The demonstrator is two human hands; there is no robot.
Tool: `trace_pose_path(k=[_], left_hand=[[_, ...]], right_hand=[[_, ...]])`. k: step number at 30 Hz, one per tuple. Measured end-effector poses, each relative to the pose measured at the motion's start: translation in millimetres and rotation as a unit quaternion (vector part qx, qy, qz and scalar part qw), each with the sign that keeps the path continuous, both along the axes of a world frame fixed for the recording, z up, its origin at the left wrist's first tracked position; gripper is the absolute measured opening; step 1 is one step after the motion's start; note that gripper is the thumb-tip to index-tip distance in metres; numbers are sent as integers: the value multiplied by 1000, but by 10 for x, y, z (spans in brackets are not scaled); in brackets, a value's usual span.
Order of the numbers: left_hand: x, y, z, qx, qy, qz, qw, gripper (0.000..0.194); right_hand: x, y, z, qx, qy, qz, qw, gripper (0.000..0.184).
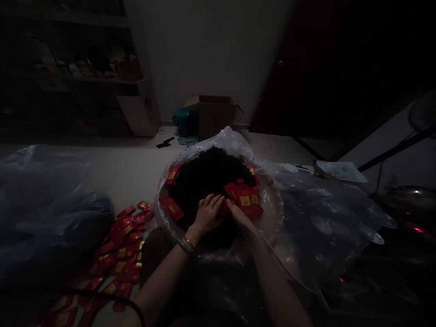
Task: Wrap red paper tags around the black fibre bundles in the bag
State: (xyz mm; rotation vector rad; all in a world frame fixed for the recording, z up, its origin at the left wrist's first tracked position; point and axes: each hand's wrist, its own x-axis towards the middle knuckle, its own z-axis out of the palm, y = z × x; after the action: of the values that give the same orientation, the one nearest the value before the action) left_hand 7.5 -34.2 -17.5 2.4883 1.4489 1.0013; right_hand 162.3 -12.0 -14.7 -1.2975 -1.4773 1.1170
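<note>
In front of me a clear plastic bag (227, 136) lines a wide round container and holds a heap of dark, loose, leaf-like material (204, 170). My left hand (207, 213) lies palm down over this heap, its fingers stretched out toward my right hand. Thumb uppermost, my right hand (238, 217) grips a small red packet (225, 209) near the left fingertips; much of that packet is hidden. Several red packets with yellow labels (247, 200) lie on the heap just beyond my right hand. Other red packets (172, 208) rest along the container's left side.
Many red packets (121, 240) are piled on the floor at the left, beside a large plastic-covered bundle (51, 218). Clear plastic sheeting (327, 213) spreads to the right. A cardboard box (216, 116) stands by the wall. The room is dim.
</note>
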Motion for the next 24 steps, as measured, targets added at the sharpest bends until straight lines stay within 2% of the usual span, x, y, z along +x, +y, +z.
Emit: trace_pose_path(k=[4, 8, 11, 13, 16, 17, 18, 19, 21, 22, 24], left_hand=[[-3, 61, -83, 21, 29, 7, 999, 48], [-33, 82, -108, 54, -6, -17, 998, 38], [-60, 79, -102, 67, -54, 2, 996, 37], [-83, 78, -91, 58, -89, 31, 994, 39], [-120, 88, -67, 29, -148, 78, 985, 38], [-131, 95, -61, 24, -168, 95, 981, 38], [-140, 104, -58, 22, -188, 112, 975, 38], [-148, 114, -57, 23, -205, 129, 970, 38], [-160, 135, -68, 31, -227, 156, 961, 40], [-165, 144, -78, 33, -234, 165, 958, 41], [-175, 159, -102, 34, -241, 178, 953, 43]], right_hand=[[-85, -47, 83, -115, 61, 99, 987, 72], [-133, -114, 235, -120, 89, 132, 980, 68], [-125, -133, 336, -132, 99, 151, 975, 66], [-100, -133, 371, -129, 124, 139, 974, 66], [-40, -139, 341, -77, 156, 13, 985, 61], [-20, -149, 308, -73, 143, -22, 987, 58], [-5, -167, 265, -85, 111, -29, 990, 53], [2, -193, 216, -108, 59, -8, 992, 48], [-8, -258, 114, -140, -84, 88, 983, 35], [-23, -289, 67, -130, -156, 129, 971, 29], [-61, -325, -8, -72, -263, 161, 948, 25]])
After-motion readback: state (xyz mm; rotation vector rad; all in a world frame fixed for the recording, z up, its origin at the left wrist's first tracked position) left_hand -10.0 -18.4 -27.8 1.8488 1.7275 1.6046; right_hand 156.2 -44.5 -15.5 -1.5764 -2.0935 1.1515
